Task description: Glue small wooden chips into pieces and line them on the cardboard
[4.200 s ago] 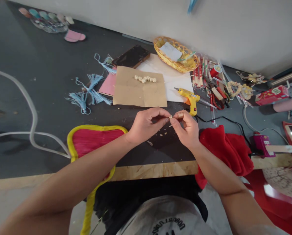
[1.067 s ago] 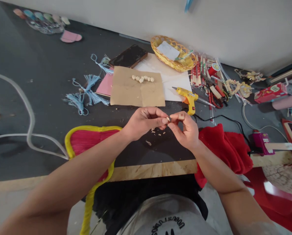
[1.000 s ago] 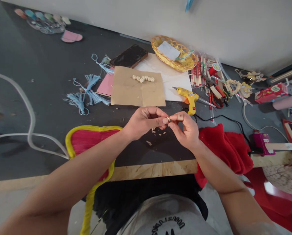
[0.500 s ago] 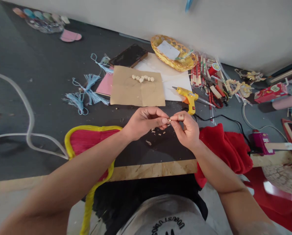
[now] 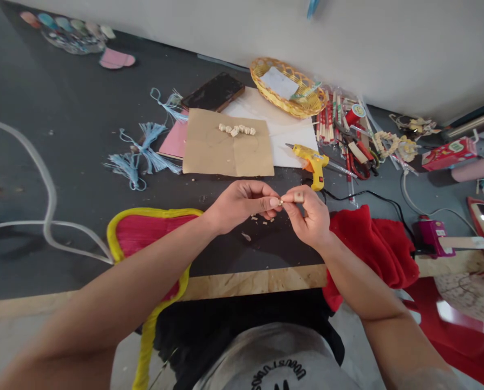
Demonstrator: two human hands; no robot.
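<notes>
- Left hand [image 5: 242,203] and right hand [image 5: 307,216] meet fingertip to fingertip just above the dark worktop [image 5: 63,141], near its front edge.
- Small pale bead [image 5: 281,202] sits between the two hands; left grip pinched together on it. Too small to make out its shape or hole.
- Right grip clamped on a tan wooden piece [image 5: 298,196], thumb and forefinger; only its end face shows, the rest hidden by the fingers.
- Pale crumbs [image 5: 258,221] lie scattered on the worktop under the hands, partly covered by them.
- Creased brown paper sheet [image 5: 228,151] lies flat beyond the hands, carrying a short row of beads [image 5: 237,129], lumpy, cream-coloured.
- Yellow glue gun [image 5: 313,161] just beyond the right hand, nozzle pointing left; black cord trails right.
- Woven yellow basket [image 5: 266,81], oval, at the back by the wall.
- Light blue tassels [image 5: 144,157], frayed thread, left of the paper.
- Red fleecy cloth [image 5: 372,249] drapes over the worktop edge by the right wrist.
- Red fan with yellow rim [image 5: 148,233], partly hidden under the left forearm.
</notes>
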